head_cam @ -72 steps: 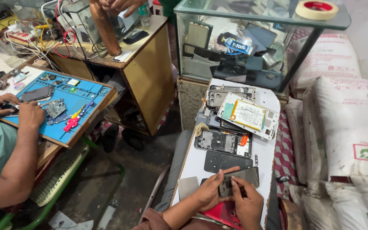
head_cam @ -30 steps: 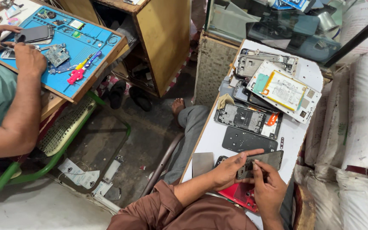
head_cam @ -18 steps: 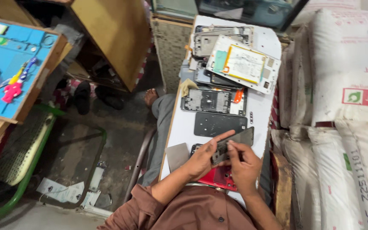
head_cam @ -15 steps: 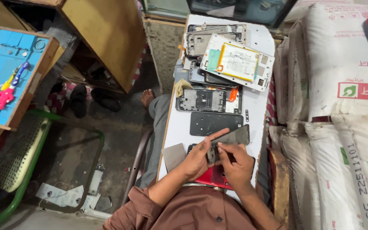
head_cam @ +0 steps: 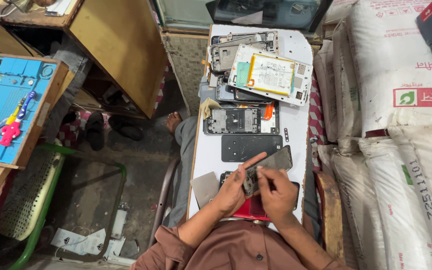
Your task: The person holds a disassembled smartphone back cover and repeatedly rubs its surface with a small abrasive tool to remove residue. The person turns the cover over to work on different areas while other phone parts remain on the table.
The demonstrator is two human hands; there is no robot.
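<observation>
Our left hand [head_cam: 233,187] and right hand [head_cam: 276,192] pinch the dark rectangular phone panel [head_cam: 271,167] above the white board [head_cam: 296,130]; uneven pressure could crack it.

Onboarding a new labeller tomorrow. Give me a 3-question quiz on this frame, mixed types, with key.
1. True or false: both hands grip the dark phone.
2. What lies on the white board just beyond the phone?
A. a black back panel
B. a soldering iron
C. a pink toothbrush
3. Fill in: the opened white tablet lies at the board's ___ end from the person.

Key
1. True: left hand and right hand both hold it.
2. A, the black back panel.
3. far
</observation>
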